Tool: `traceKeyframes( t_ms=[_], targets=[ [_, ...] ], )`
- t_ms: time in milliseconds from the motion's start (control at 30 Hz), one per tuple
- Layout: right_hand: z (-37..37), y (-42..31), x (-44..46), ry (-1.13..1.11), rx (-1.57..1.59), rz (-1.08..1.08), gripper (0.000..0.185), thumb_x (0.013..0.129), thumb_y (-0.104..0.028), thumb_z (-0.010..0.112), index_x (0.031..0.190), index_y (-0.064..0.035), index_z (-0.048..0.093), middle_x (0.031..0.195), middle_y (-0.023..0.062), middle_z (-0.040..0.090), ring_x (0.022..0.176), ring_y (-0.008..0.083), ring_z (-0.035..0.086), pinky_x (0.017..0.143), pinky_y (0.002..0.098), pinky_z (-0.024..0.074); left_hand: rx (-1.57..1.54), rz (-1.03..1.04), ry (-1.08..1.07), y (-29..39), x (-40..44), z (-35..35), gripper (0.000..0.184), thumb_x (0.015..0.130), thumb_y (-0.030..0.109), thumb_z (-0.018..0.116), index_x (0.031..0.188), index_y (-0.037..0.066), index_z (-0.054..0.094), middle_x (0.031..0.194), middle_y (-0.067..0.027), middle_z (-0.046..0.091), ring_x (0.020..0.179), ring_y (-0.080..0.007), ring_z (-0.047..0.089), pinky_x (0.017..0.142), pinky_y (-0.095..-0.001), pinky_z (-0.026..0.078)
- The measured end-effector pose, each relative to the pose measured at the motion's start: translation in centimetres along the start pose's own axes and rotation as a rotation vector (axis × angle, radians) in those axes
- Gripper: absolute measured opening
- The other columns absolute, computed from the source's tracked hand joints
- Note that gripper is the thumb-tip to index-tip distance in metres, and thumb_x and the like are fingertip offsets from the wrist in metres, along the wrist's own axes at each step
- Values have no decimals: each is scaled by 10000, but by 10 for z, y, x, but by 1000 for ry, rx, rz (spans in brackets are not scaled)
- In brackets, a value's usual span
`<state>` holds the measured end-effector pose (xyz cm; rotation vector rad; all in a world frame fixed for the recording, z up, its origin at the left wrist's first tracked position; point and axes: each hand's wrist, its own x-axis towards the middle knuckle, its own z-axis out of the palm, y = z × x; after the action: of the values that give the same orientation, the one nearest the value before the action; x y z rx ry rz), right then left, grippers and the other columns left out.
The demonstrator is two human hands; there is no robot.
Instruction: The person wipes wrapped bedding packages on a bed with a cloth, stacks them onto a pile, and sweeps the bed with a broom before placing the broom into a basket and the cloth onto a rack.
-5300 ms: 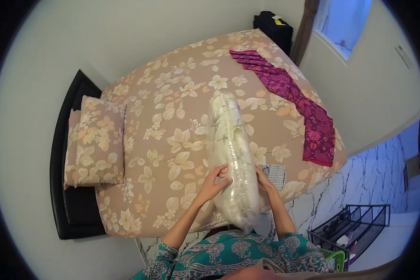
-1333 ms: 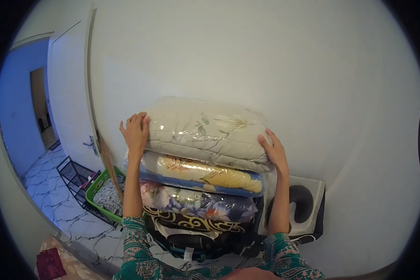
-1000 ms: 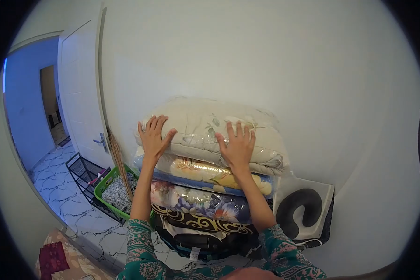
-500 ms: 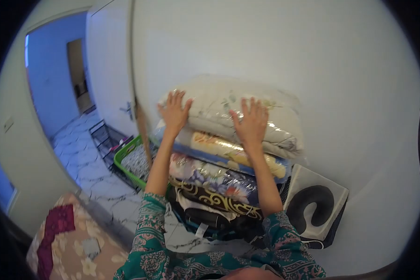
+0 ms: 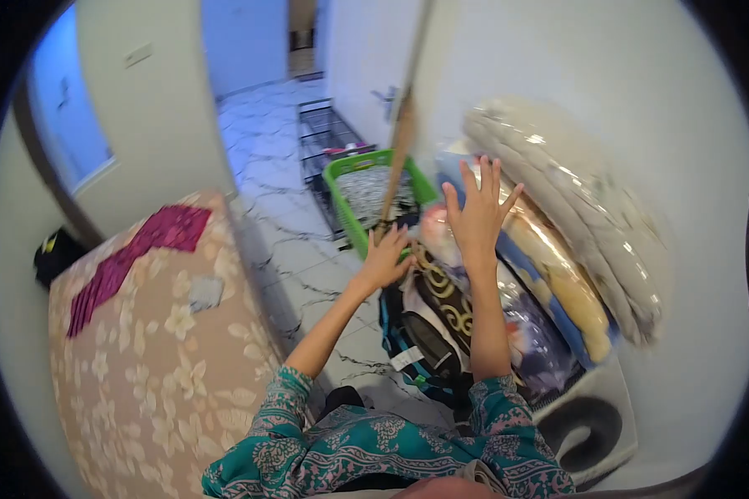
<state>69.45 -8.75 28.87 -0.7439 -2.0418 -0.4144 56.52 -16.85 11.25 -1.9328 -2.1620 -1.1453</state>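
Observation:
My left hand (image 5: 387, 256) is near the front corner of a green basket (image 5: 347, 202), its fingers spread; I cannot tell whether it touches the rim. My right hand (image 5: 479, 212) is raised with fingers apart, in front of a stack of plastic-wrapped bedding. On top of that stack lies a cream padded bundle (image 5: 574, 200). Below it come a yellow and blue bundle (image 5: 549, 270) and a flowered one (image 5: 528, 341). A dark cloth with gold swirls (image 5: 445, 291) and a black and blue bag (image 5: 429, 337) are at the bottom. Greyish patterned contents (image 5: 370, 195) fill the basket.
A wooden stick (image 5: 402, 133) leans across the basket by the door. Behind the basket stands a black wire rack (image 5: 320, 137). A bed with a floral cover (image 5: 158, 374) holds a maroon cloth (image 5: 162, 237) and a small grey cloth (image 5: 205, 293). A dark neck pillow (image 5: 578, 432) lies right.
My view has swung left, bringing more of the bed into sight. Both hands have come off the cream bundle; the left has gone to the basket's side, the right is raised.

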Motion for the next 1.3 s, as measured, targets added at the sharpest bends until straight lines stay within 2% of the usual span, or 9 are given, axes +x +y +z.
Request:
traceKeyframes(
  t_ms=[167, 267, 433, 733, 833, 933, 967, 1167, 1300],
  targets=[
    [70, -107, -38, -571, 609, -255, 481, 845, -348, 567, 1262, -118, 500, 1272, 175, 495, 1233, 333, 412, 1038, 590, 204, -64, -819, -682, -113, -149, -1, 696, 827, 549, 522, 1358, 124, 377, 1372, -136, 425, 1274, -327, 382, 1002, -629, 228],
    [140, -168, -97, -1109, 727, -565, 590, 817, -405, 599, 1320, -148, 431, 1237, 164, 527, 1175, 322, 470, 980, 583, 301, -59, -1082, -591, -137, -218, -42, 726, 810, 576, 527, 1352, 113, 391, 1339, -148, 462, 1260, -331, 403, 1003, -609, 252],
    [191, -276, -156, -1511, 688, -806, 650, 806, -438, 611, 1345, -147, 395, 1197, 198, 551, 1087, 360, 533, 883, 441, 441, -232, -1240, 157, -235, -329, -63, 684, 774, 466, 626, 1208, -49, 506, 1192, -269, 539, 1136, -362, 515, 946, -384, 409],
    [322, -432, -201, -1600, 809, -852, 691, 797, -326, 628, 1373, -101, 318, 1240, 224, 513, 1118, 363, 515, 904, 434, 433, -947, -1743, 898, -451, -418, -81, 501, 817, 258, 580, 1226, -20, 495, 1165, -177, 554, 1051, -319, 535, 878, -439, 433],
    [356, -476, -203, -1608, 878, -842, 679, 801, -290, 625, 1368, -78, 317, 1247, 219, 509, 1145, 356, 498, 924, 430, 427, -1107, -1624, 909, -532, -465, -52, 394, 823, 187, 582, 1139, -46, 544, 1089, -160, 584, 925, -298, 585, 755, -399, 495],
    [391, -512, -220, -1727, 819, -817, 672, 804, -261, 623, 1370, -69, 316, 1279, 213, 484, 1176, 348, 477, 952, 422, 412, -487, -1925, 836, -528, -432, -44, 610, 708, 181, 722, 1165, -137, 473, 1154, -243, 564, 1025, -323, 579, 784, -397, 499],
    [405, -520, -232, -1708, 872, -806, 670, 807, -260, 622, 1372, -68, 318, 1295, 211, 470, 1192, 344, 462, 968, 414, 400, -476, -2047, 1063, -526, -422, -49, 310, 784, 103, 648, 1044, -60, 601, 947, -141, 634, 742, -266, 612, 637, -350, 521],
    [437, -546, -240, -1747, 975, -687, 653, 816, -247, 618, 1374, -73, 329, 1348, 202, 413, 1244, 340, 402, 1012, 393, 353, -258, -1835, 1067, -492, -367, -92, 495, 670, 181, 719, 1060, -83, 567, 1000, -207, 633, 837, -270, 630, 702, -363, 496],
    [440, -544, -194, -1547, 1161, -491, 658, 799, -141, 630, 1387, -139, 332, 1383, 179, 363, 1280, 338, 349, 1030, 390, 331, -362, -1442, 907, -488, -318, -114, 192, 668, 157, 642, 772, 4, 593, 672, -86, 571, 617, -172, 514, 580, -322, 412]
  ],
)
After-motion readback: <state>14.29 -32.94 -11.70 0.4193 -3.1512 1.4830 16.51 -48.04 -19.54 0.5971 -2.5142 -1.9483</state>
